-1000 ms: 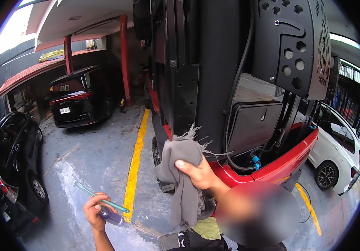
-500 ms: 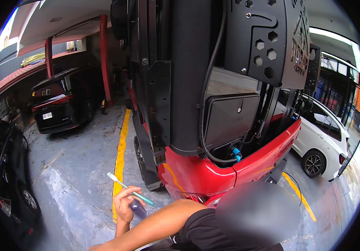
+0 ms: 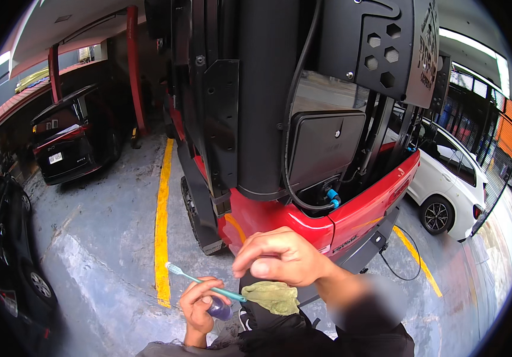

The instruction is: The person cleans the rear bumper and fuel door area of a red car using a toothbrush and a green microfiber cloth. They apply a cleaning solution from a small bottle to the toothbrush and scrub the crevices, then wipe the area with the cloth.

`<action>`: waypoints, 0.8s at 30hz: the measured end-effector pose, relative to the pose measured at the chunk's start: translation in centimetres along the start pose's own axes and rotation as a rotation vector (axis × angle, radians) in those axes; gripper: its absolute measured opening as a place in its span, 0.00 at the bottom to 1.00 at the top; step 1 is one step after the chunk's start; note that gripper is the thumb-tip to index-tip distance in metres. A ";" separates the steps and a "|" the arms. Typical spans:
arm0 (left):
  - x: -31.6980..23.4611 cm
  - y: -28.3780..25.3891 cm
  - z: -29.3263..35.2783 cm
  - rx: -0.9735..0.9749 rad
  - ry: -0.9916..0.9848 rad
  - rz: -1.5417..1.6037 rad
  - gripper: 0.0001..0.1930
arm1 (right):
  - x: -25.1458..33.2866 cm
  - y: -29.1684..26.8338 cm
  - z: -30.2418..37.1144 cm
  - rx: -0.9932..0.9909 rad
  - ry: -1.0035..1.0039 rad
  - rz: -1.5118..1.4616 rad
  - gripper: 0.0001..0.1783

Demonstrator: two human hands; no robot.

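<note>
My left hand [image 3: 199, 306] is closed around a teal-handled toothbrush [image 3: 208, 287] and a small dark purple bottle [image 3: 219, 309]. The brush's pale bristle head points up and left. To its right, my right hand [image 3: 283, 257] is raised in front of the red pickup's tailgate [image 3: 303, 229], fingers loosely bent and apart from the thumb, with nothing visible in it. Just below that hand, a yellow-green cloth [image 3: 272, 297] rests against my dark clothing. What supports it is partly hidden.
Black bed equipment and a dark case [image 3: 327, 143] fill the pickup's rear. A cable [image 3: 408, 276] loops by its bumper. A white car [image 3: 446, 184] stands at right; a black van [image 3: 68, 143] and black car [image 3: 12, 244] at left. A yellow line [image 3: 162, 226] marks the floor.
My right arm, which crossed low toward the left, has swung back and its hand is now raised ahead of me. The cloth has come into view. My left hand still holds the toothbrush and bottle.
</note>
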State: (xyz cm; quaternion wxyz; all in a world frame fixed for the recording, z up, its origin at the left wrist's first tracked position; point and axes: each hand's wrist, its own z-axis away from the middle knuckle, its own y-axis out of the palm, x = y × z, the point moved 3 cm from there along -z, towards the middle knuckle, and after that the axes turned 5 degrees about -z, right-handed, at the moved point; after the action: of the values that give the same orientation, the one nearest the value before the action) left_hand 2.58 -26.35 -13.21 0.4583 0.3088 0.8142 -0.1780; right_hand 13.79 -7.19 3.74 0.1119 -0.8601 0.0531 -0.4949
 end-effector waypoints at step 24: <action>2.8 -4.0 2.7 -0.253 -0.099 0.426 0.28 | -26.7 4.0 24.0 -0.108 0.894 0.797 0.28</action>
State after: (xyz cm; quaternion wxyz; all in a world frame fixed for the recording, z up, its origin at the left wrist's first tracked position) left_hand 0.50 -29.93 -16.93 0.5600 0.4045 0.7230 0.0110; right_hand 21.15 -2.33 -31.29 0.2116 -0.4868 0.4385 -0.7252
